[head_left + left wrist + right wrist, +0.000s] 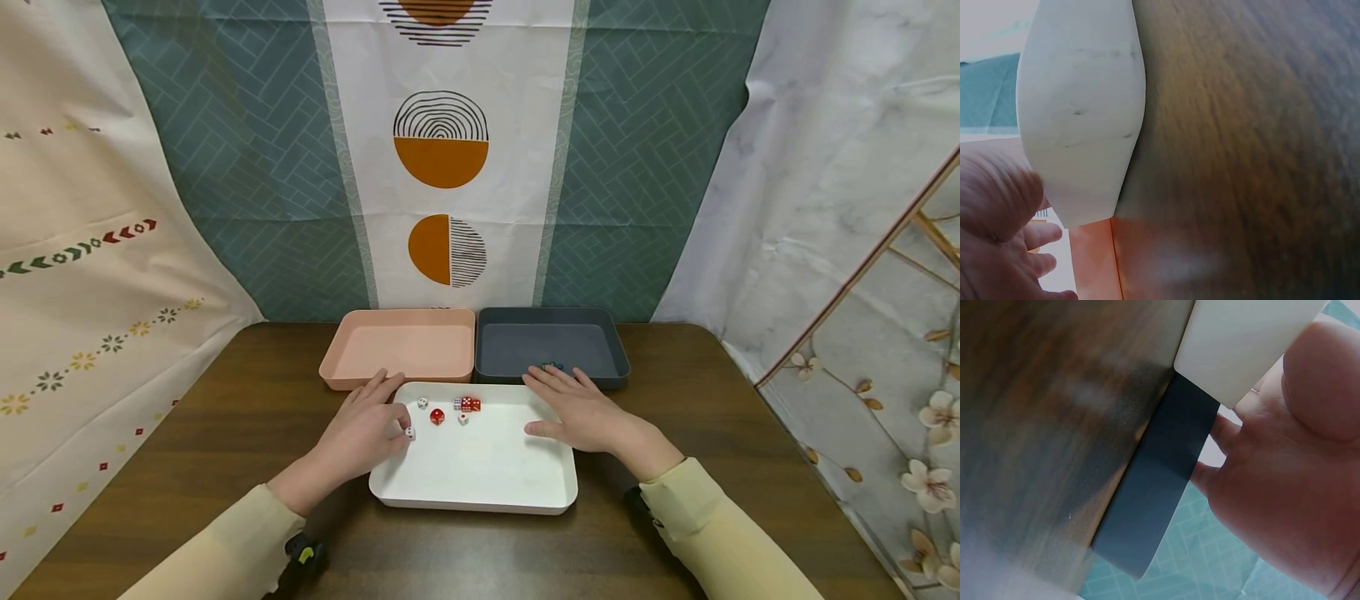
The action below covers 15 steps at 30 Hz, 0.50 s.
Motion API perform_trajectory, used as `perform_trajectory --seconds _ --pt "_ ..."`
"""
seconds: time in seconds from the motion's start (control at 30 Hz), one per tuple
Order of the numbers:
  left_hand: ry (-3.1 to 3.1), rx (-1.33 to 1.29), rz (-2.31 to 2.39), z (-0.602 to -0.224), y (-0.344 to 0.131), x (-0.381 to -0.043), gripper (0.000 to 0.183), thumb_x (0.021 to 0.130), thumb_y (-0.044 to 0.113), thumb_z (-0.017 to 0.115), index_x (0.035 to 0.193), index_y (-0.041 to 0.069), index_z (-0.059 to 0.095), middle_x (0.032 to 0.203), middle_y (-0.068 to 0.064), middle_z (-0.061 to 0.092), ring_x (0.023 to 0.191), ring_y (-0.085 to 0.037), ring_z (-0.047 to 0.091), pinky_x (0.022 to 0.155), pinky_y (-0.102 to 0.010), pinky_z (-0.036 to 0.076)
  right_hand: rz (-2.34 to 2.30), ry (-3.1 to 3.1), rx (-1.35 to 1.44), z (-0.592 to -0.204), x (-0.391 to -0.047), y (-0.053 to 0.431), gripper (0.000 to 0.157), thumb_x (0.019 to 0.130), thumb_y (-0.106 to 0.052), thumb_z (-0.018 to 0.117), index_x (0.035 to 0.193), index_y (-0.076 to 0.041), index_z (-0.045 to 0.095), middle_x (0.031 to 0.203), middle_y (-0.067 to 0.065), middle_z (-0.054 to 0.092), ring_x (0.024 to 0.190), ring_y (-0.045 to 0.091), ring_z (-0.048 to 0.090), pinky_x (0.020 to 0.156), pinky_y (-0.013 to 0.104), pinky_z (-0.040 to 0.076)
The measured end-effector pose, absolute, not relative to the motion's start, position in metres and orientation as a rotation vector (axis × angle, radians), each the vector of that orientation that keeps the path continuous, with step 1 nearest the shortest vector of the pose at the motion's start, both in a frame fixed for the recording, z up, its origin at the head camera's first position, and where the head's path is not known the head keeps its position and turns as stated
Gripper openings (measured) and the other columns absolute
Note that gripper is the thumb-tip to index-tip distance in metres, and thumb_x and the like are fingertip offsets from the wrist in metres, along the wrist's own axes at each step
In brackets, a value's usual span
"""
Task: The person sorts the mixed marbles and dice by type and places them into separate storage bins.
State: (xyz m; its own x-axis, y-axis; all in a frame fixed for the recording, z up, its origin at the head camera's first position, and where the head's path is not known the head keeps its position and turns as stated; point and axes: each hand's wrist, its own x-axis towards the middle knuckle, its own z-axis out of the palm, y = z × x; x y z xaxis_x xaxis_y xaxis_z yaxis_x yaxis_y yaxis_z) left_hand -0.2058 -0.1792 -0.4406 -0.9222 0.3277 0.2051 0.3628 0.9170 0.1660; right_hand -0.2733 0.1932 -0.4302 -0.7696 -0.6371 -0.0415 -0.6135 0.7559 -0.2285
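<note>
A shallow white tray sits in front, with several red and white dice toward its upper left. My left hand reaches over the left rim, thumb and index finger curled together around a white die. Close by are a red die and another white die. My right hand hangs over the tray's right side, fingers extended toward the navy tray. Small green and blue pieces show in that tray just beyond the fingertips. In the right wrist view the right hand overlaps the trays' edges.
A pink tray stands behind the white tray, side by side with the navy one. All rest on a dark wooden table. Patterned cloth hangs behind the table, with more cloth at both sides.
</note>
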Motion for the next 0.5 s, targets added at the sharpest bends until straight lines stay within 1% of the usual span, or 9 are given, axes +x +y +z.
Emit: perform_trajectory --seconds 0.27,0.5 --pt "-2.796 -0.503 -0.433 -0.4387 -0.1784 -0.2069 0.017 0.087 0.013 0.095 0.092 0.017 0.079 0.165 -0.028 0.048 0.16 -0.056 0.03 0.122 -0.074 0.034 -0.313 2.832 -1.013 -0.4293 -0.2722 0.1931 0.089 0.108 -0.058 0.065 0.176 -0.014 0.029 0.183 0.007 0.023 0.169 0.035 0.016 0.133 0.066 0.006" --pt "-2.715 -0.49 -0.492 -0.4328 -0.1766 -0.2143 0.013 0.089 0.011 0.09 0.094 0.015 0.078 0.166 -0.029 0.047 0.16 -0.055 0.031 0.123 -0.073 0.033 -0.31 2.833 -1.012 -0.4297 -0.2726 0.1931 0.088 0.108 -0.057 0.065 0.176 -0.014 0.029 0.183 0.008 0.023 0.169 0.035 0.016 0.133 0.066 0.006"
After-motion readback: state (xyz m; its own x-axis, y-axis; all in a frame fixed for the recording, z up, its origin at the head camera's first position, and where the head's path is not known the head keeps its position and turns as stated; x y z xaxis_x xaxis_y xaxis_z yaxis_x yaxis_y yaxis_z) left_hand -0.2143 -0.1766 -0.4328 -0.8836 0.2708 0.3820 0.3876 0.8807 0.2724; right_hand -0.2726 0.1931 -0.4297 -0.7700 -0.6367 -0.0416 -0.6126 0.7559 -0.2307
